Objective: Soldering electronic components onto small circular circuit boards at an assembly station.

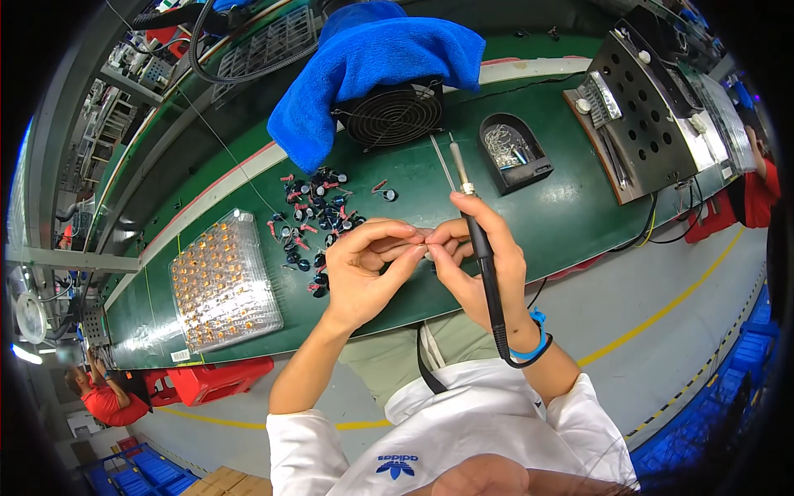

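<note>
My left hand (pixel 364 269) and my right hand (pixel 490 260) meet over the near edge of the green bench. The fingertips of both hands pinch together on a tiny part, mostly hidden by the fingers. A soldering iron (pixel 486 285) with a black handle also rests in my right hand, its metal tip pointing away from me. Beside that tip runs a thin silvery tool (pixel 442 161), perhaps tweezers. Left of my hands lies a loose pile of small dark round components (pixel 308 217) with red leads. One more such component (pixel 389 195) sits apart from the pile.
At the left stands a clear plastic tray (pixel 269 310) of small orange-gold parts. A fan (pixel 393 116) with a blue towel (pixel 372 54) over it is at the back. Right of it are a black box (pixel 525 175) of wire and a perforated metal stand (pixel 641 124).
</note>
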{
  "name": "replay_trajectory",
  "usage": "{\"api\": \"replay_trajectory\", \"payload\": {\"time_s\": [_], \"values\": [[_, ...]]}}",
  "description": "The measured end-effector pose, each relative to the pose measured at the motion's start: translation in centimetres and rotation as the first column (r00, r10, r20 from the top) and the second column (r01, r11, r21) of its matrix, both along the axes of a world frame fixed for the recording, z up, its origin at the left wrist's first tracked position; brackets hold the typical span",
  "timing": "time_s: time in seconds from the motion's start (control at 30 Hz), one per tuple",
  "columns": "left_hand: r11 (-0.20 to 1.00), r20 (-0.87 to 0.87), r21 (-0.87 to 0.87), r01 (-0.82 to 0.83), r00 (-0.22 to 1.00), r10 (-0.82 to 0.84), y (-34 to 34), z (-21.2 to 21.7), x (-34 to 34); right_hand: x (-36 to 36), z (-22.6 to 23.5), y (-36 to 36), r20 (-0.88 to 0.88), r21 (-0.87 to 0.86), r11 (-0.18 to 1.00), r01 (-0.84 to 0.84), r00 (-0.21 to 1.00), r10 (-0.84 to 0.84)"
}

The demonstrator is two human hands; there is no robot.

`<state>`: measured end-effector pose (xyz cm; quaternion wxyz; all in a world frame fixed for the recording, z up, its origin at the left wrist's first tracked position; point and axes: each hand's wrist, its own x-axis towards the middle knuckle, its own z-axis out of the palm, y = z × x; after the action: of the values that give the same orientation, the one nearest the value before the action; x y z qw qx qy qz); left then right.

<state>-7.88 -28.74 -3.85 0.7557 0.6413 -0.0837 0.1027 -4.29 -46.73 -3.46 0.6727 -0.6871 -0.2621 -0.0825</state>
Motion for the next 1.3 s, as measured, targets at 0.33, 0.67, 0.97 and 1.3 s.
{"api": "replay_trajectory", "payload": {"time_s": [0.33, 0.67, 0.97, 1.3], "values": [[1.0, 0.024, 0.017, -0.017, 1.0, 0.017, -0.1, 0.2, 0.0, -0.1, 0.1, 0.2, -0.02, 0.017, 1.0, -0.008, 1.0, 0.009], [0.997, 0.103, 0.059, -0.056, 0.993, 0.05, -0.3, 0.1, 0.1, -0.5, 0.0, 0.6, -0.021, 0.047, 0.999, 0.006, 1.0, -0.005], [0.982, 0.071, 0.123, -0.14, 0.989, 0.132, -0.6, 0.0, 0.2, -0.1, -2.1, -2.9, 0.119, -0.063, 0.996, 0.068, 0.991, -0.06], [0.951, 0.018, 0.265, -0.16, 0.987, 0.161, -0.7, -0.5, 0.5, 0.5, -3.5, -8.7, 0.314, -0.116, 0.993, 0.016, 0.949, 0.022]]}}
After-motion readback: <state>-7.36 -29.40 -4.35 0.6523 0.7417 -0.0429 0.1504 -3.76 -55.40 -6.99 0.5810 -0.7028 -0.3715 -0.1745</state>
